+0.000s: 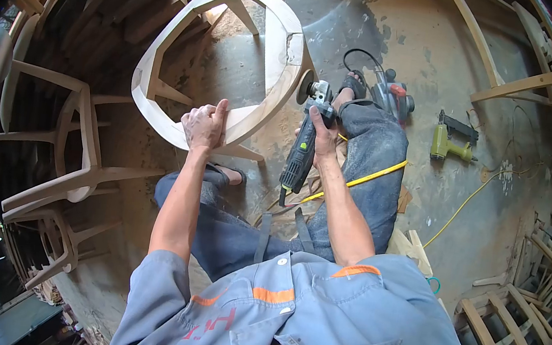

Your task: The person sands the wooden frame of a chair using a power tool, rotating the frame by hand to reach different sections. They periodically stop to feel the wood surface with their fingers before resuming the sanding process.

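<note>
A pale wooden chair frame (245, 123) with a rounded ring and short legs stands tilted in front of me, between my legs. My left hand (205, 124) is closed over its near rail, thumb up along the wood. My right hand (322, 137) grips the dark body of an angle grinder (302, 149), its head pointing away from me. The grinder's round disc (306, 87) is right at the outer right side of the ring. A yellow cord (375, 174) crosses my right trouser leg.
Unfinished chair frames (82, 121) stand on the left, below stacked dark boards (135, 0). A green nail gun (451, 140) and another power tool (392, 96) lie on the floor at right. Curved wooden parts (500, 338) fill the lower right. A wooden frame (521, 87) stands upper right.
</note>
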`<action>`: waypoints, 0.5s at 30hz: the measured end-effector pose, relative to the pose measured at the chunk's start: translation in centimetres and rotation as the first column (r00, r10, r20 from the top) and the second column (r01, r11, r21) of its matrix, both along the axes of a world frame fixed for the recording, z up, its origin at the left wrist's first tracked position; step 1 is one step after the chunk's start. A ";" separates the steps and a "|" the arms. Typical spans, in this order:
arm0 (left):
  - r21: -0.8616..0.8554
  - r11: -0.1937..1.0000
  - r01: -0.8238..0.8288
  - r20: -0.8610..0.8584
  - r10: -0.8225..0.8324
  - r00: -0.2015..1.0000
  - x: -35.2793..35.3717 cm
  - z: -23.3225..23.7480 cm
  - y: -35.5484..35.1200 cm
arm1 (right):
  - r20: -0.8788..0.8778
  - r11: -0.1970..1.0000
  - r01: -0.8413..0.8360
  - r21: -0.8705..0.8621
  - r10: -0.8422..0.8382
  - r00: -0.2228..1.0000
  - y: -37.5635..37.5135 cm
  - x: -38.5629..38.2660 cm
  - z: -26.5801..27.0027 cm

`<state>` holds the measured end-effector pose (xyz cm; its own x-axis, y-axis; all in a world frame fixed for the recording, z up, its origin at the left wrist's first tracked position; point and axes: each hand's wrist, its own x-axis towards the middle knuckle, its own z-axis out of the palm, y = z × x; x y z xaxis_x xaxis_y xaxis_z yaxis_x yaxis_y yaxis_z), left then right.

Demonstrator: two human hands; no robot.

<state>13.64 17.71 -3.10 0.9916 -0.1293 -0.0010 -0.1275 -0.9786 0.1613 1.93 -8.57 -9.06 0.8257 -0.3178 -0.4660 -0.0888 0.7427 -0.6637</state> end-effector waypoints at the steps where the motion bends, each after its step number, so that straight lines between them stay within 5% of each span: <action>1: 0.015 1.000 -0.011 -0.011 0.011 1.000 0.0 0.1 -0.1 | 0.012 1.000 0.000 -0.026 0.000 1.000 0.2 0.2 0.0; 15: 0.024 1.000 -0.002 0.009 0.002 1.000 -0.2 0.2 -0.1 | -0.034 0.994 -0.034 -0.101 0.030 0.999 0.3 0.8 0.2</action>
<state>13.41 17.65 -2.94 0.9919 -0.1271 0.0051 -0.1266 -0.9826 0.1362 2.71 -8.25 -8.82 0.8214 -0.3381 -0.4593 -0.1339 0.6684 -0.7316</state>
